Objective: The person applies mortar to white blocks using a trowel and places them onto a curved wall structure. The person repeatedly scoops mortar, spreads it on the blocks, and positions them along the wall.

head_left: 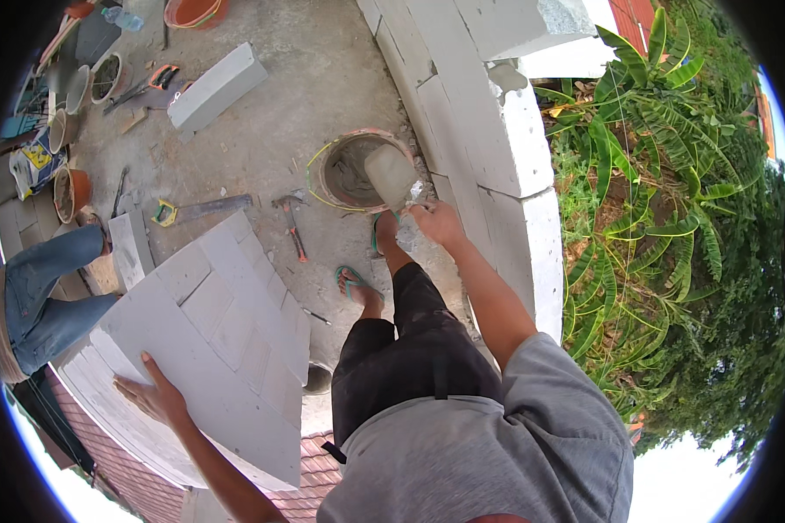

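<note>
My right hand (436, 222) grips a mortar-crusted scoop trowel, whose wide pale blade (390, 173) hangs over a round bucket of grey mortar (344, 174) beside the block wall (458, 118). My left hand (155, 394) rests with fingers spread on the broad top of a stack of light grey blocks (196, 322). Between the stack and the bucket, a hammer (295, 233) lies on the concrete floor, near a handsaw (202, 209) with a yellow handle.
Another person's legs in jeans (48, 288) are at the left. Behind lie a loose block (218, 87), a second saw (153, 83), an orange bucket (192, 13), several pots and a bag (35, 166). Beyond the wall's right edge are banana plants (645, 235); tiled roofing (323, 475) shows below.
</note>
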Action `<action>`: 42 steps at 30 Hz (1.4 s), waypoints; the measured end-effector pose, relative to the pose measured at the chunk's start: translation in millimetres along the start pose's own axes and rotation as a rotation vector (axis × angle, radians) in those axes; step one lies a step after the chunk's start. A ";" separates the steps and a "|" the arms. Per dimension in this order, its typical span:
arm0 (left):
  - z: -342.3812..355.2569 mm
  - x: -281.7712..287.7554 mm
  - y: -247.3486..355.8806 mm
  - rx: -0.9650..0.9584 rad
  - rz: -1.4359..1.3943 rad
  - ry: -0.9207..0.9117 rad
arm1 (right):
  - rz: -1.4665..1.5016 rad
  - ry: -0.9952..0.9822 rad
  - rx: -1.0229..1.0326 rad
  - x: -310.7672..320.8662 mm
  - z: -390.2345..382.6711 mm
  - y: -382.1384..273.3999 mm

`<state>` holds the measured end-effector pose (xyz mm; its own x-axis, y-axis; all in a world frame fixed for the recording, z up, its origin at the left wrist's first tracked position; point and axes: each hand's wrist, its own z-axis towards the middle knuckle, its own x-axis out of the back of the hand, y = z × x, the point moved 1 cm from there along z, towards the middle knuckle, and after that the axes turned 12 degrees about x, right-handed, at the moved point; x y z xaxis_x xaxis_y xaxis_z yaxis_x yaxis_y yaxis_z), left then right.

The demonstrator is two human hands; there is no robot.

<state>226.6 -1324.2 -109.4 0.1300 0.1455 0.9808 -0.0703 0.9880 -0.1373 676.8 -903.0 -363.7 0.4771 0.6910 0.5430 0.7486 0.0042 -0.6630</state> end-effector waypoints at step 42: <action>-14.1 42.8 12.9 0.029 0.095 0.008 | -0.376 0.724 -0.284 169.8 -307.6 82.1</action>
<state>245.2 -1304.5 -71.1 0.1294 0.2389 0.9624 -0.1114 0.9679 -0.2253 961.0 -1007.7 -167.4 0.2780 0.0492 0.9593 0.9564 -0.1069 -0.2716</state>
